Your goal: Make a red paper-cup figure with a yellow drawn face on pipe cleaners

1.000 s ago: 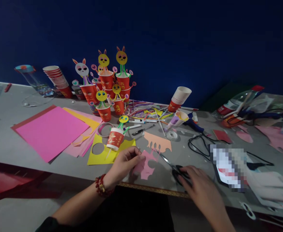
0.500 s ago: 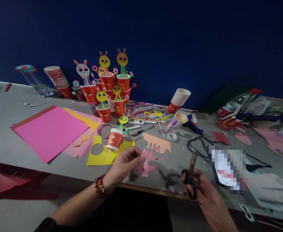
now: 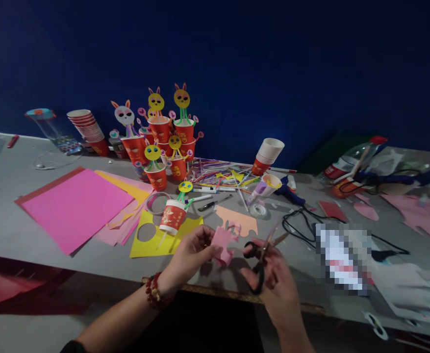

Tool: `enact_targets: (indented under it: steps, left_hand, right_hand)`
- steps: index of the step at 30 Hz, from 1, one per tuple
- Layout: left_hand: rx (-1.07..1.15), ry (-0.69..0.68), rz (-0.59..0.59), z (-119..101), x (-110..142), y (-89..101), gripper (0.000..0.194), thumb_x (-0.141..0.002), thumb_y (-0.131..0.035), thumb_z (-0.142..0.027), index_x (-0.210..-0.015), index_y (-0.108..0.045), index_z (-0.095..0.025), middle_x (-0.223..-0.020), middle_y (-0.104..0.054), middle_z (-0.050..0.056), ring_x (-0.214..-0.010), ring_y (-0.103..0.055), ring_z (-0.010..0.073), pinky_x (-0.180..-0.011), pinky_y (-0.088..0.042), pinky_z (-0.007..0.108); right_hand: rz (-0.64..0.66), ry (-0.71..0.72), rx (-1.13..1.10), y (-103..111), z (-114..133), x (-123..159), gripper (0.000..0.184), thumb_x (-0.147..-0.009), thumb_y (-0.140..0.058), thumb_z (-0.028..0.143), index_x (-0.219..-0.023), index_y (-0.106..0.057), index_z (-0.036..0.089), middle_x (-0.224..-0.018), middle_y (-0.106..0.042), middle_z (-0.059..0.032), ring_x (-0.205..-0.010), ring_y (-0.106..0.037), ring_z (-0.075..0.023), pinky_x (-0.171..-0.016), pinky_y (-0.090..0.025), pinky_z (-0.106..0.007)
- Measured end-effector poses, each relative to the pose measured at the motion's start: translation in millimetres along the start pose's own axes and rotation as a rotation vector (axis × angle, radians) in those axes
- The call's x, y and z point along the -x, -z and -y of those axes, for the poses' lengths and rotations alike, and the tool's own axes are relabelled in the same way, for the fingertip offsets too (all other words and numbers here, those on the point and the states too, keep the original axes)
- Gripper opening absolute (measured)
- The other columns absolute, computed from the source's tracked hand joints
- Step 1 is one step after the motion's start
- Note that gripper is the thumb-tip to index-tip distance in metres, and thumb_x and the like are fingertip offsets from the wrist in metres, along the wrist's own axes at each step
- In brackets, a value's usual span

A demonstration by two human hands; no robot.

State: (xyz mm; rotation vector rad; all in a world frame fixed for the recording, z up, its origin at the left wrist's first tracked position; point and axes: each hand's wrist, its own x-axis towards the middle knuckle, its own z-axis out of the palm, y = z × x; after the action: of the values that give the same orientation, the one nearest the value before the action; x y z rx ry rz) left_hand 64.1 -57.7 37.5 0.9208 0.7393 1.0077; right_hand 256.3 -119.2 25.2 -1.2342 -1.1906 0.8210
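Observation:
My left hand (image 3: 194,255), with red beads at the wrist, pinches a cut-out scrap of pink paper (image 3: 222,243) above the table's front edge. To its right, my right hand (image 3: 279,274) has its fingers around black-handled scissors (image 3: 262,255). Their blades are parted and point up to the right, away from the paper. Behind my left hand, a red paper cup (image 3: 173,215) with a yellow smiling face on green stems rests tilted on a yellow sheet with a round hole (image 3: 189,228). A peach paper scrap (image 3: 237,219) lies just beyond the pink one.
Bunny-faced red cups (image 3: 159,128) stand stacked at the back. Pink sheets (image 3: 78,206) lie at left. Pipe cleaners (image 3: 215,169), pens (image 3: 215,202) and a tape roll (image 3: 258,210) lie mid-table. A black cable (image 3: 291,228), a blurred-out screen (image 3: 341,260) and a bottle (image 3: 352,159) are at right.
My right hand has moved left, bringing the scissors closer to the pink paper, and the blades have spread apart. The pink scrap has turned slightly in my left hand.

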Motion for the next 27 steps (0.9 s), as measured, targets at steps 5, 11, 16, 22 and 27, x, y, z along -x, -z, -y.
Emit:
enact_targets:
  steps: [5,11,16,22,27]
  left_hand:
    - [0.004,0.001,-0.019,1,-2,-4.2,0.039,-0.07,-0.088,-0.037,-0.085,-0.058,-0.016,-0.076,-0.062,-0.001,-0.067,-0.058,0.0092,-0.061,-0.048,0.018]
    - [0.014,0.034,-0.002,1,1,-7.9,0.044,-0.069,-0.088,-0.042,-0.082,-0.056,-0.016,-0.071,-0.059,-0.003,-0.061,-0.055,0.0079,-0.058,-0.045,0.018]
    - [-0.009,0.021,-0.011,2,2,-8.8,0.042,-0.072,-0.085,-0.046,-0.08,-0.057,-0.016,-0.068,-0.055,-0.004,-0.057,-0.051,0.0069,-0.055,-0.042,0.018]
    - [-0.051,0.038,-0.014,5,2,-9.7,0.042,-0.074,-0.083,-0.046,-0.08,-0.055,-0.016,-0.067,-0.053,-0.005,-0.057,-0.05,0.0065,-0.056,-0.043,0.019]
    - [-0.077,0.034,-0.02,5,2,-9.4,0.041,-0.075,-0.082,-0.047,-0.079,-0.054,-0.016,-0.067,-0.054,-0.004,-0.057,-0.052,0.0075,-0.056,-0.042,0.019]
  right_hand:
    - [-0.003,0.322,0.33,-23,2,3,0.045,-0.077,-0.077,0.02,-0.118,-0.063,0.026,-0.109,-0.069,-0.0069,-0.106,-0.066,-0.028,-0.097,-0.053,-0.05]
    - [-0.192,0.38,0.294,-27,-13,8,0.037,-0.08,-0.074,0.019,-0.115,-0.063,0.024,-0.098,-0.071,-0.0049,-0.106,-0.066,-0.0286,-0.099,-0.051,-0.053]
    - [-0.408,-0.077,-0.057,-30,-8,4,0.04,-0.072,-0.083,0.029,-0.106,-0.063,0.021,-0.091,-0.071,-0.0028,-0.076,-0.07,-0.0195,-0.067,-0.058,-0.031]
    - [-0.482,-0.205,-0.304,-33,-3,-2,0.045,-0.069,-0.086,0.031,-0.107,-0.064,0.022,-0.086,-0.073,-0.0001,-0.072,-0.07,-0.0175,-0.064,-0.054,-0.026]
    - [-0.488,-0.258,-0.387,-34,0,-5,0.042,-0.069,-0.085,0.031,-0.105,-0.065,0.023,-0.085,-0.074,0.0003,-0.074,-0.069,-0.017,-0.067,-0.053,-0.027]
